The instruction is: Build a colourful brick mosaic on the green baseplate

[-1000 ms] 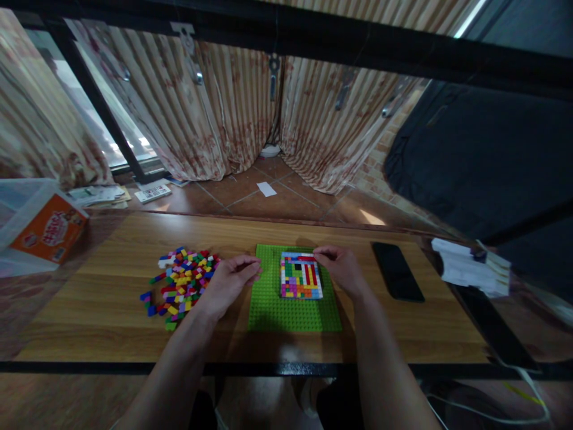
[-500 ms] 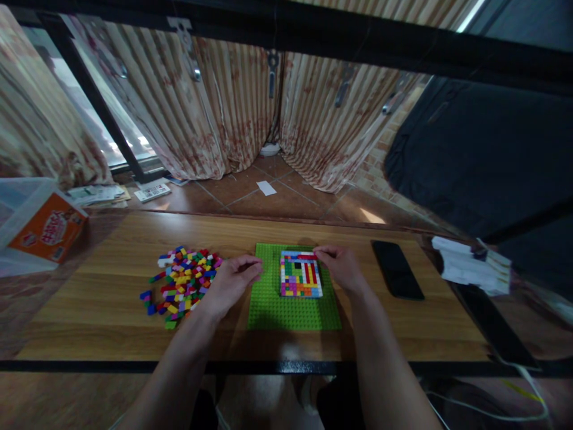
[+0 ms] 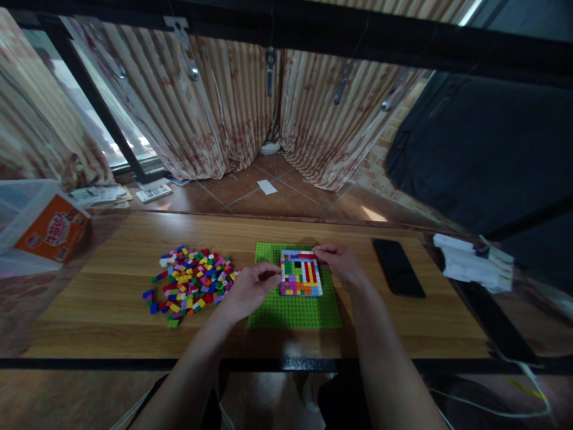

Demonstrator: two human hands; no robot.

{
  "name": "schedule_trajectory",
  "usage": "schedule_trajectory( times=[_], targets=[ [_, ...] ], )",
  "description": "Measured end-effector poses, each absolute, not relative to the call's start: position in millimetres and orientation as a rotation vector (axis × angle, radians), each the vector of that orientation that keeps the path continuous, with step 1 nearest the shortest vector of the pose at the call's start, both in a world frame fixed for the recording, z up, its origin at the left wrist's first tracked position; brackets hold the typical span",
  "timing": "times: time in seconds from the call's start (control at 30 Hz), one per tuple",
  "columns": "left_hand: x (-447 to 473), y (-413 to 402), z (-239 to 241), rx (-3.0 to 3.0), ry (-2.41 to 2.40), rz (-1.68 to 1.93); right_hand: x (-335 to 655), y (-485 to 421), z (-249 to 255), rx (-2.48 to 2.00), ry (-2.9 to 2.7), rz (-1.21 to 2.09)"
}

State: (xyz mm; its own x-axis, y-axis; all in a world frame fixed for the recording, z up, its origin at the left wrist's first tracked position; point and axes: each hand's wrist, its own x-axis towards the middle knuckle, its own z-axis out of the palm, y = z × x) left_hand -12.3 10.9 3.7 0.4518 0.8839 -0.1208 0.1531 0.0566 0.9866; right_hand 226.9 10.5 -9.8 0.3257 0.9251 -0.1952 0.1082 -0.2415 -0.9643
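Note:
A green studded baseplate (image 3: 293, 313) lies on the wooden table, bearing a near-square panel of multicoloured toy bricks (image 3: 301, 278) with a small dark gap in its upper part. My left hand (image 3: 253, 288) is at the panel's left edge, thumb and forefinger pinched together; whatever lies between the fingertips is too small to make out. At the panel's upper right corner, my right hand (image 3: 339, 263) has its fingers closed on the edge, close to a red brick. Left of my left hand spreads a pile of loose toy bricks (image 3: 192, 280).
A black phone (image 3: 398, 268) lies on the right of the table. Farther right are white papers (image 3: 470, 263) and a dark device (image 3: 496, 322) with a white cable. A clear plastic box with an orange label (image 3: 52, 230) stands at the left. Curtains (image 3: 242, 107) hang behind.
My left hand has moved right, from beside the baseplate's left edge to the brick panel's left side. My right hand stays at the panel's upper right corner.

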Motion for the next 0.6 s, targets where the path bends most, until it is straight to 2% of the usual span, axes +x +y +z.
schedule_trajectory(
  times=[0.6],
  targets=[
    [-9.3,6.1,-1.2,1.411,0.893,0.670,223.9,13.1,-17.4,-1.682,-1.109,0.964]
  ],
)
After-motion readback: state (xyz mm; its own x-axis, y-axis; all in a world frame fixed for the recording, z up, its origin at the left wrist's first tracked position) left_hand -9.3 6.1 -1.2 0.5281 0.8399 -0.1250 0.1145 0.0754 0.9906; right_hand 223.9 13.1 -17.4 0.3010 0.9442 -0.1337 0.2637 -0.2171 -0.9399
